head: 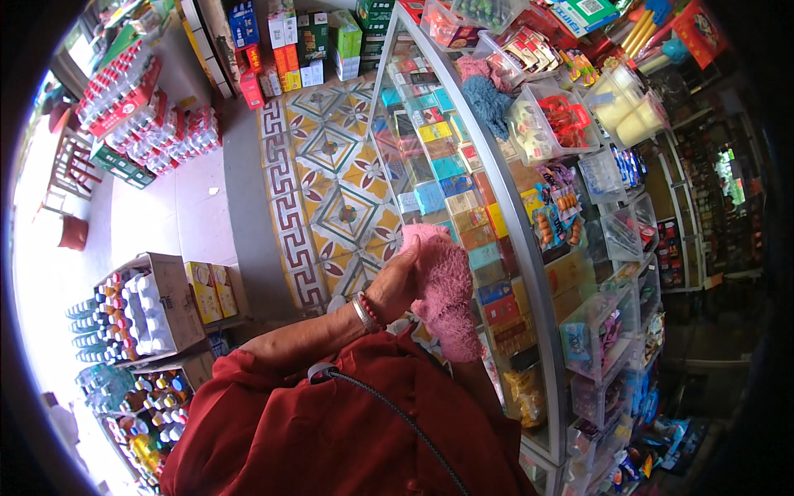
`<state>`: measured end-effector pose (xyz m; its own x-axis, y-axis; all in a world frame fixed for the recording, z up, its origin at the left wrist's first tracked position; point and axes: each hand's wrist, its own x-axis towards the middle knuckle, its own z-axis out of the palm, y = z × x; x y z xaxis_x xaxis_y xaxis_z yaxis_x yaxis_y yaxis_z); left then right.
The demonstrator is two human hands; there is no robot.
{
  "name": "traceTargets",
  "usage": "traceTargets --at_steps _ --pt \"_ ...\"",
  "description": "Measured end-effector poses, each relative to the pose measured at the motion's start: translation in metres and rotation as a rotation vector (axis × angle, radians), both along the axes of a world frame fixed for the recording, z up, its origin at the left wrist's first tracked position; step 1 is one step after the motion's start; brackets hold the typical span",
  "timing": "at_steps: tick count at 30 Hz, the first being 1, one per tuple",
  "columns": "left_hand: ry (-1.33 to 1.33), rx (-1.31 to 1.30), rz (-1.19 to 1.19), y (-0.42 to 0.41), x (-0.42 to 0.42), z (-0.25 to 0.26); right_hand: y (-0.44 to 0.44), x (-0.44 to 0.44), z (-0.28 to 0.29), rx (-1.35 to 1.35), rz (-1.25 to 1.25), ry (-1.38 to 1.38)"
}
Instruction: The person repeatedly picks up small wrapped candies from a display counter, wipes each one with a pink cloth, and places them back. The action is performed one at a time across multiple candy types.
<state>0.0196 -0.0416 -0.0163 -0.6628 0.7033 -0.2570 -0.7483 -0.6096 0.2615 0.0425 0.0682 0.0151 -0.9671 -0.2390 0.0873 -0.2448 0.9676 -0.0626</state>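
A fluffy pink cloth (441, 282) hangs against the front of a glass display counter (533, 273). My left hand (397, 282), with a bracelet and red beads at the wrist, grips the cloth's upper left side. The right forearm reaches up to the cloth's lower end, and the cloth covers my right hand, so its fingers are hidden. Inside the counter lie rows of small coloured packs (462, 201). On the counter's far end rest a grey-blue fluffy cloth (487, 102) and another pink one (474, 67).
Clear plastic bins (598, 338) of packaged goods line the counter's right side. Wrapped bottle packs (124, 118) stack at upper left. An open carton (173, 304) of bottles stands at lower left. Boxes (285, 62) line the far end of the patterned tile floor (341, 186).
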Motion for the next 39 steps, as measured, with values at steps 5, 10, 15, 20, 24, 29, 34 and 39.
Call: traceTargets --at_steps 5,10,15,20,24,29,34,39 --pt "0.04 -0.153 -0.06 -0.008 -0.002 -0.01 -0.007 -0.002 0.041 -0.149 -0.039 -0.238" --pt "0.035 -0.249 -0.098 -0.004 -0.003 -0.016 0.013 0.01 -0.043 -0.675 -0.351 -0.045" --pt "-0.023 -0.132 -0.034 0.005 -0.003 -0.007 0.001 -0.003 0.045 -2.13 -1.046 -0.319" --pt "0.027 -0.249 -0.023 0.013 -0.006 -0.003 0.023 0.011 -0.018 -1.254 -0.531 -0.158" --pt "0.102 -0.327 0.002 0.026 -0.002 -0.018 0.024 0.02 -0.032 -0.521 -0.349 -0.161" --pt "0.033 -0.4 -0.132 0.042 0.005 -0.008 0.049 0.024 -0.04 -0.373 -0.359 0.034" --pt "0.133 -0.404 -0.205 0.072 0.008 -0.003 0.081 0.045 -0.026 -0.673 -0.444 0.115" --pt "0.266 -0.349 -0.343 0.115 -0.002 0.018 0.108 0.063 -0.035 -0.754 -0.485 0.187"
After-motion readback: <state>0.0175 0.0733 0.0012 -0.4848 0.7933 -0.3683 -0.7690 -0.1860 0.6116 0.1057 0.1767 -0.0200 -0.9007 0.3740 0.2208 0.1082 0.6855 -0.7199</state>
